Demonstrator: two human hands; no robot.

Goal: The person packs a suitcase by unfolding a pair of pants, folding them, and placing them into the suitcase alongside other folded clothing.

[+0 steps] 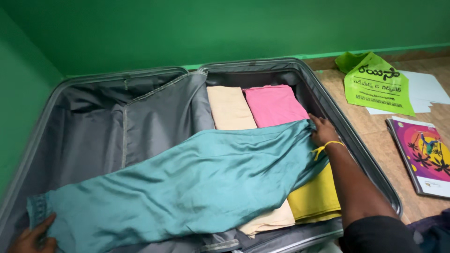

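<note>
A teal satin garment (187, 182) lies stretched diagonally across an open grey suitcase (328, 105). My right hand (322, 131), with a yellow thread at the wrist, pinches the garment's upper right end near the suitcase's right wall. My left hand (33, 238) grips the garment's lower left end at the bottom left corner. Under the garment, in the right half, lie folded clothes: a cream piece (229, 107), a pink piece (274, 104), a yellow piece (316, 199) and another cream piece (272, 220).
The suitcase's left half holds a grey fabric divider (150, 122). A green wall (187, 33) rises behind. On the brown floor to the right lie a green bag (377, 84), white papers (426, 89) and a colourful booklet (422, 154).
</note>
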